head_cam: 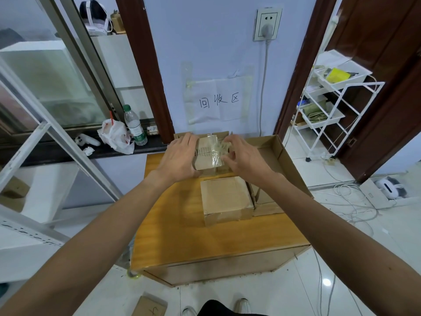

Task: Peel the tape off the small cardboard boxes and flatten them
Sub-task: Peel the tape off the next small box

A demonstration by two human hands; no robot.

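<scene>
As left hand point(180, 156) grips the box point(205, 164), right hand point(245, 158) pinches (crinkled) tape point(216, 155)

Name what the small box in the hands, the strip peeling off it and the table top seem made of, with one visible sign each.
Held box: brown cardboard, matte; dull tan faces, folded edges.
Strip: probably clear plastic tape, glossy; see-through, crinkled, catching light.
Table top: wood or wood-look laminate, slight sheen; orange grain streaks, real or printed unclear.

Two hands point(180, 157) point(245, 161) — two small boxes point(205, 164) point(225, 197) plainly countable; one large carton point(287, 163), one bottle point(134, 126), one socket point(267, 25).
</scene>
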